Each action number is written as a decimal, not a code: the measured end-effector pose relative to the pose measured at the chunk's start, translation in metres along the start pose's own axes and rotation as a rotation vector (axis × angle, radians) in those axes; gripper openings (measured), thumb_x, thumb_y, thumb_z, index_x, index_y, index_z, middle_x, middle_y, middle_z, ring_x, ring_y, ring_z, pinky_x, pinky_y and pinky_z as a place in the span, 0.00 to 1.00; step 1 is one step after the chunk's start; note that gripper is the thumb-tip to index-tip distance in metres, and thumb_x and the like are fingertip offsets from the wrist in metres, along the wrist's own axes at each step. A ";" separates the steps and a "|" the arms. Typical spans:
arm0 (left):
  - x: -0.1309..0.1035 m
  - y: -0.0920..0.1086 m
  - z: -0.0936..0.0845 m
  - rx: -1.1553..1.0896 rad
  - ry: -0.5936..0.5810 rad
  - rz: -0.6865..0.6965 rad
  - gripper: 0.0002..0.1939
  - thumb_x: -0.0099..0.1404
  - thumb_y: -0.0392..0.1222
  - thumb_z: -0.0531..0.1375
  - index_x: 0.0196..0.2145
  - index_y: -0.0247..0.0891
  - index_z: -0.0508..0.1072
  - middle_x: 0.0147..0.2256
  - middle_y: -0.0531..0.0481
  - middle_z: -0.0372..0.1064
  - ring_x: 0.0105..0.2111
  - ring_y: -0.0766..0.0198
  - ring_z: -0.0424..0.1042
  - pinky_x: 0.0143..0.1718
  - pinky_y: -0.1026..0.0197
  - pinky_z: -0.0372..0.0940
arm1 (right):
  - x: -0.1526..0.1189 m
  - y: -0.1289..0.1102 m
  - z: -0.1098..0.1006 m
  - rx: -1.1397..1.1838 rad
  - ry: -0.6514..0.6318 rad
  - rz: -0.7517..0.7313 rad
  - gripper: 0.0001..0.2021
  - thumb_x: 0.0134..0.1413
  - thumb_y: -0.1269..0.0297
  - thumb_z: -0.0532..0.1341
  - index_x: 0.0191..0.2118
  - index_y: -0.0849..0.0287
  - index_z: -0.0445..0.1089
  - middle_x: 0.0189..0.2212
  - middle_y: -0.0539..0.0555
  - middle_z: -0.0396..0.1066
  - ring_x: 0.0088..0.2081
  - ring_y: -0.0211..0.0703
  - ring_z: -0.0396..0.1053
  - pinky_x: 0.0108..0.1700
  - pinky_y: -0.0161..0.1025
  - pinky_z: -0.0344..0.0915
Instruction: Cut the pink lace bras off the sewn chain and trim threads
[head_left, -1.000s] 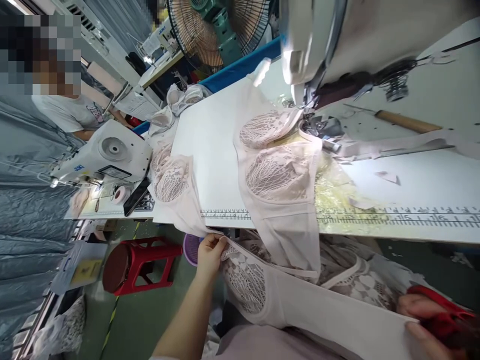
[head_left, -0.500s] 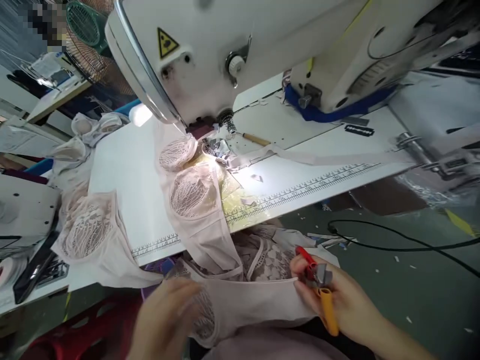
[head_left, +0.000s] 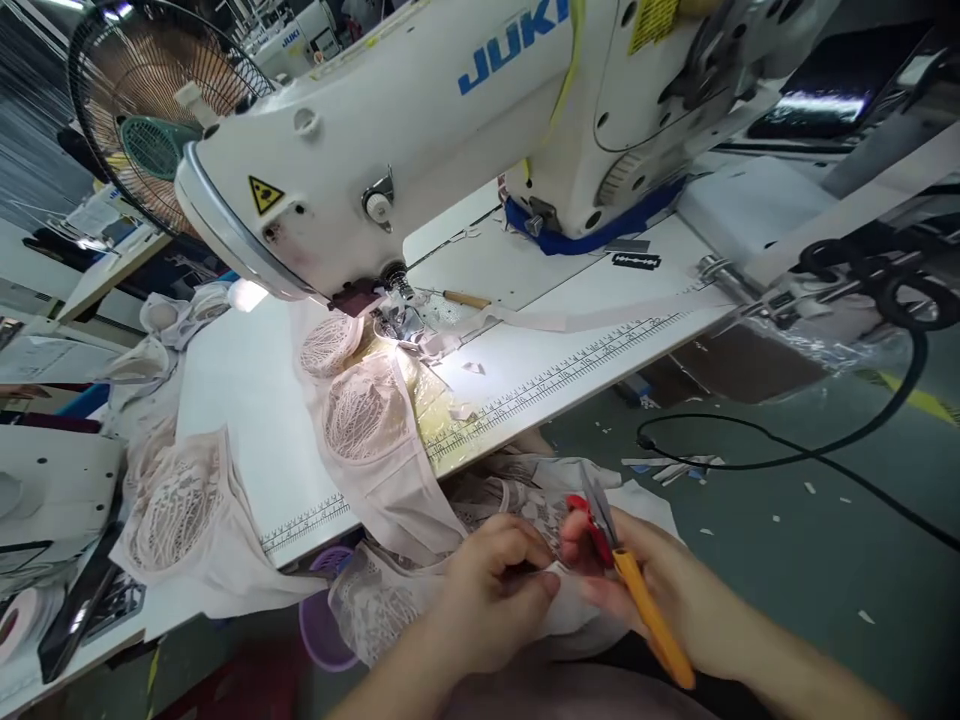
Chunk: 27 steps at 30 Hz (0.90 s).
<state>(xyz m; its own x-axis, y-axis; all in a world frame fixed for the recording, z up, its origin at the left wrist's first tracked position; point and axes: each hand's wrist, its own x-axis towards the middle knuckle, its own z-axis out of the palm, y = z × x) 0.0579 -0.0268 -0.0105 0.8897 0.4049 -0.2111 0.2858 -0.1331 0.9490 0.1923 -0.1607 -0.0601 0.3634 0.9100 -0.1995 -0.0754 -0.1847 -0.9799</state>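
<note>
Since the frame half a sec ago the left hand [head_left: 491,590] has come in from the lower left and now meets the right hand [head_left: 660,590] at the middle; both sit closer together, low in the view, below the bench [head_left: 247,380] edge.

Left hand: fingers curled, grip closed on a fold of the pale pink lace garment [head_left: 375,600], pinching a small bit of its edge approx. at thumb and forefinger. Right hand: grip closed round the thread snips [head_left: 622,560], orange handle running back along the palm, red part and blades pointing up-left toward the pinched edge. Blades look to be touching the fabric, but the spot is small and partly hidden by fingers, so can't tell for sure.

The garment hangs off the front of the bench into the lap; it runs up as a chain of lace cups [head_left: 360,410] to the needle area of the white sewing machine [head_left: 420,130], lit by the machine lamp. Another lace piece [head_left: 176,505] lies at the bench's left corner, well apart from the hands. A ruler strip [head_left: 555,375] runs along the bench front. Behind, upper left, a fan [head_left: 150,130]. On the floor at right, a black cable [head_left: 787,450] and white scraps.
</note>
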 end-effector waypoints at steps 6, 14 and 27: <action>-0.006 0.004 -0.005 -0.238 0.055 -0.043 0.12 0.60 0.45 0.61 0.24 0.36 0.68 0.32 0.43 0.72 0.32 0.60 0.69 0.35 0.61 0.62 | -0.001 0.003 -0.021 -0.314 -0.204 -0.100 0.13 0.48 0.51 0.63 0.34 0.54 0.67 0.32 0.54 0.69 0.32 0.49 0.68 0.36 0.43 0.68; -0.010 -0.001 -0.006 -0.235 0.215 -0.055 0.17 0.58 0.50 0.63 0.23 0.35 0.66 0.30 0.45 0.68 0.30 0.63 0.65 0.32 0.63 0.59 | -0.005 -0.003 -0.021 -0.580 -0.333 -0.024 0.15 0.46 0.47 0.64 0.31 0.54 0.67 0.34 0.57 0.72 0.35 0.54 0.71 0.33 0.43 0.67; -0.009 0.004 -0.008 -0.208 0.301 -0.136 0.14 0.54 0.47 0.65 0.21 0.36 0.67 0.30 0.44 0.71 0.30 0.62 0.67 0.30 0.64 0.61 | -0.007 0.012 -0.013 -0.680 -0.330 0.102 0.12 0.47 0.52 0.62 0.30 0.54 0.66 0.34 0.59 0.73 0.35 0.58 0.71 0.32 0.47 0.65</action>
<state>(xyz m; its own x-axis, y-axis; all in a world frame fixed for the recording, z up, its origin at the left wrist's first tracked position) 0.0485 -0.0237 -0.0026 0.6957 0.6575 -0.2893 0.2879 0.1138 0.9509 0.2010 -0.1742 -0.0701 0.0807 0.9203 -0.3829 0.5340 -0.3643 -0.7630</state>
